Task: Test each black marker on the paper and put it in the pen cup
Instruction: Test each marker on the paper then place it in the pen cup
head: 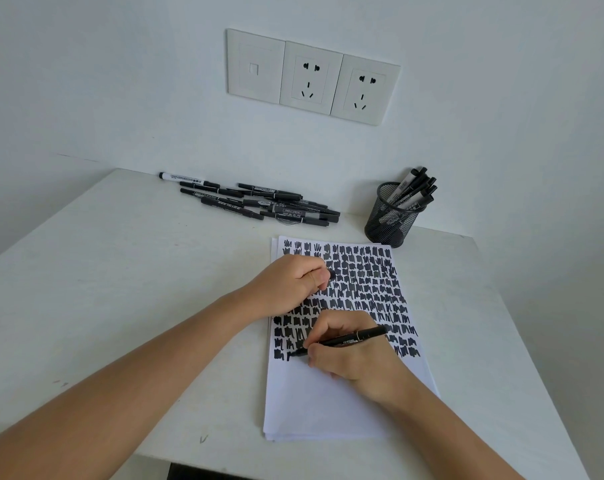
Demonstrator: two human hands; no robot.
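Two hands work over the paper point(328, 407), which lies right of centre on the table point(120, 289), its near edge close to the table's near edge. More sheets sit under it, with only their edges showing.

The right hand point(352, 358) pinches a black marker point(356, 339) in a writing grip. The tip is down at the left end of the lowest scribble row and partly hidden by the fingers. The left hand point(293, 285) rests on the sheet's far-left part, fingers curled round a small dark cap point(331, 274). Only the cap's end shows.

Scribble blocks fill the sheet's far half and more. The near part is blank.

Loose markers point(259, 202) are piled along the table's far edge, left of centre. They overlap, so the count is hard to make out. Something clear and round lies under the pile; cannot tell what it is.

The pen cup point(389, 220), black mesh, stands at the far edge toward the right corner, just beyond the paper's far-right corner. Several markers in it lean right.

Both forearms are cut off at the frame's bottom. Bare tabletop is wide on the left, with one strip between pile and paper and a narrower one along the right edge.
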